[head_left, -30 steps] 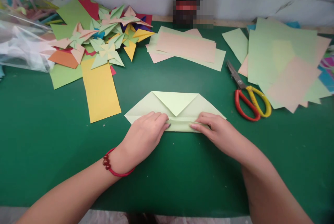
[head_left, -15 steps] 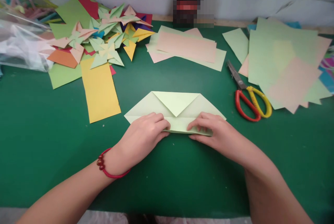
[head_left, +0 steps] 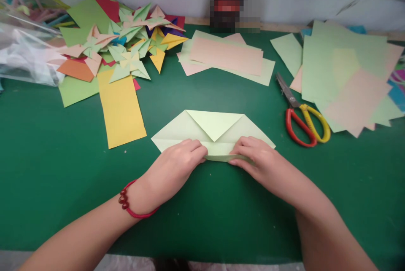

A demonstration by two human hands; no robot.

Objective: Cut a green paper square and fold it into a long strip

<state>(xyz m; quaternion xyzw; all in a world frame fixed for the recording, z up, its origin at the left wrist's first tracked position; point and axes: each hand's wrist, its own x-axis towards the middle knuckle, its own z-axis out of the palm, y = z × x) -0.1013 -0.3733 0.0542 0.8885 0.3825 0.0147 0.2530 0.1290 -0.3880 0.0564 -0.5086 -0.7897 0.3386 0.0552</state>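
A pale green sheet of paper [head_left: 218,148] lies in front of me, its far corner folded down into a triangle over a horizontal crease. My left hand [head_left: 180,159] pinches the near edge left of centre, fingers closed. On the other side my right hand [head_left: 256,153] pinches the same edge, thumb below and fingers on top. Between the hands the near edge curls slightly upward. Both hands hide parts of the sheet's near corners. A red beaded bracelet [head_left: 124,199] circles my left wrist.
Scissors [head_left: 299,111] with one red and one yellow handle lie to the right. Beyond them is a stack of pastel sheets [head_left: 341,64]. Folded paper stars [head_left: 129,62] and a yellow sheet [head_left: 122,115] lie left, beside a clear plastic bag [head_left: 28,52]. Paper strips [head_left: 226,56] lie at the back.
The fingers of both hands have closed more tightly on the near edge. That edge now curls up a little more between them.
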